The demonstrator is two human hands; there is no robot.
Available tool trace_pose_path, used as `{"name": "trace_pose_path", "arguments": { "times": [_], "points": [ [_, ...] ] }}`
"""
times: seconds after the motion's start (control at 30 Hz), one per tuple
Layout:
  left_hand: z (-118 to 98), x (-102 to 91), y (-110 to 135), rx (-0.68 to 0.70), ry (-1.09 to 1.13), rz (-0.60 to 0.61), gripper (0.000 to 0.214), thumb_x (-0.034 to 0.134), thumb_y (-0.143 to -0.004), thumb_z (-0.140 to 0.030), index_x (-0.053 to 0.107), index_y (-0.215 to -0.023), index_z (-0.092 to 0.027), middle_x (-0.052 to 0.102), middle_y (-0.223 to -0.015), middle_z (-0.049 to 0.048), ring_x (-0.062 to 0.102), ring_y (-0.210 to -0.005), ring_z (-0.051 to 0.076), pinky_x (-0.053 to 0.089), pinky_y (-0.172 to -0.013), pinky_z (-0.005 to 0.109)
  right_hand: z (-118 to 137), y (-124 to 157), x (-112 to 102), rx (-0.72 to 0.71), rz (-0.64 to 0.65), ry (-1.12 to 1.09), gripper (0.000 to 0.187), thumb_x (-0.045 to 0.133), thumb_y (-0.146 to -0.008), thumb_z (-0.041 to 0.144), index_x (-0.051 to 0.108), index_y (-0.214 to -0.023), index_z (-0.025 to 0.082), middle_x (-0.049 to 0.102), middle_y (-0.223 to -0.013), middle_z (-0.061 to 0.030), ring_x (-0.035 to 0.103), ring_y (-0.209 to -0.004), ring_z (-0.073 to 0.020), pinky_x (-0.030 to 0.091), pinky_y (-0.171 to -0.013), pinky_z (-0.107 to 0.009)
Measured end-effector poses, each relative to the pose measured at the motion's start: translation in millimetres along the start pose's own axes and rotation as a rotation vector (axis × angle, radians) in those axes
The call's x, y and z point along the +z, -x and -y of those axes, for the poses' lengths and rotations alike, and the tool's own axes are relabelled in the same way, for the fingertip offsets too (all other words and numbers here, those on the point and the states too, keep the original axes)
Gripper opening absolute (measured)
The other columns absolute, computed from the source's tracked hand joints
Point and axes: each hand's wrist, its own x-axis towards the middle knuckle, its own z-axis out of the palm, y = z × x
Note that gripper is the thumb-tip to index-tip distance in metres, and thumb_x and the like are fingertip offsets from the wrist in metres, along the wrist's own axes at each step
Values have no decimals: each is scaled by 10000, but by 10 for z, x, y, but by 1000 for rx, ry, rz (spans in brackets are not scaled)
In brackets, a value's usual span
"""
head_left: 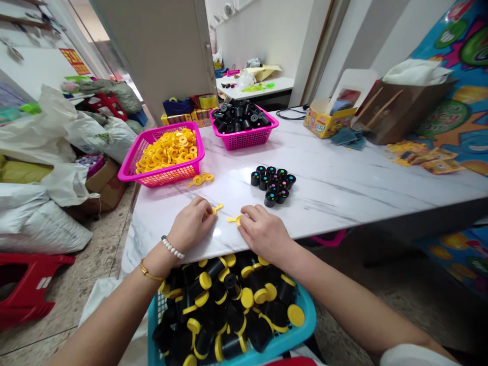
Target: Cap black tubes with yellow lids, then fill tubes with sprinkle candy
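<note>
My left hand (192,222) is closed at the table's front edge, its fingers on a yellow plastic ring piece with a tab (218,208). Opposite it, my right hand (264,230) pinches a second yellow tabbed ring piece (233,219). My fingers partly cover both pieces. Beyond the hands stands a cluster of small black cups (273,184) with coloured dots inside. A few loose yellow ring pieces (200,179) lie near the pink basket (163,178), which is heaped with more of them. Below my hands, a teal basket (310,325) holds black cylinders with yellow caps (244,300).
Farther back on the marble-patterned table (335,183) is another pink basket (244,140) of black parts. A yellow box (324,124), a blue cloth (348,138) and a brown paper bag (398,112) stand to the right. White sacks (34,223) and a red stool (28,279) are at left.
</note>
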Motion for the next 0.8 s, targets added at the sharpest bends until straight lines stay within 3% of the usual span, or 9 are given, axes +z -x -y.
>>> {"name": "trace_pose_path", "arguments": {
  "times": [0.13, 0.2, 0.3, 0.4, 0.47, 0.57, 0.7, 0.8],
  "points": [
    [-40, 15, -93, -97, -67, -100, 193, 581, -843, -292, 568, -989, -167, 575, -1034, 80, 587, -744, 174, 480, -732, 321, 26, 114, -106, -19, 12, -23, 154, 465, -902, 129, 608, -846, 140, 600, -858, -93, 506, -824, -213, 429, -727, -332],
    [-164, 34, -171, -65, -37, -106, 259, 592, -841, -299, 561, -1057, -159, 575, -1094, 96, 600, -778, 175, 485, -763, 322, 27, 192, -193, -33, 36, -45, 194, 455, -891, 101, 601, -1016, 127, 596, -862, -88, 511, -836, -219, 446, -741, -341],
    [-454, 136, -326, 40, 63, -25, 253, 601, -841, -329, 586, -1037, -170, 626, -994, 64, 606, -806, 178, 479, -781, 309, 24, 300, -330, -124, 121, -54, 336, 506, -874, 131, 537, -1208, 129, 601, -980, -107, 520, -938, -246, 470, -794, -368],
    [-744, 319, -519, 52, 157, 31, 363, 630, -809, -451, 600, -1045, -177, 650, -948, 55, 610, -820, 190, 476, -746, 302, 46, 379, -394, -169, 169, -27, 311, 589, -853, 223, 572, -1147, 122, 593, -1053, -132, 518, -993, -274, 486, -809, -392],
    [-880, 437, -648, 34, 189, 31, 443, 654, -772, -514, 605, -1055, -177, 652, -938, 59, 611, -832, 199, 471, -738, 302, 74, 426, -378, -175, 147, 25, 194, 568, -867, 192, 607, -1044, 125, 606, -987, -124, 536, -925, -256, 495, -770, -380],
    [-976, 518, -763, 54, 209, 26, 346, 674, -763, -451, 626, -990, -194, 644, -909, 44, 604, -798, 184, 458, -709, 281, 98, 503, -315, -183, 66, 77, 161, 469, -904, 119, 629, -904, 137, 614, -853, -104, 543, -790, -217, 494, -695, -348],
    [-920, 420, -595, 92, 207, 1, 165, 646, -760, -303, 611, -883, -198, 623, -873, 33, 583, -733, 159, 439, -656, 262, 16, 607, -310, -174, -60, -54, 263, 392, -931, 97, 634, -1035, 108, 642, -903, -128, 589, -841, -213, 511, -711, -320],
    [-785, 288, -268, -1, 215, 23, 172, 625, -753, -260, 569, -902, -197, 603, -730, 3, 575, -671, 161, 423, -613, 263, -111, 622, -393, 20, -95, -319, 260, 436, -928, 123, 641, -1088, 130, 644, -944, -112, 616, -842, -182, 522, -736, -286]
  ]
}}
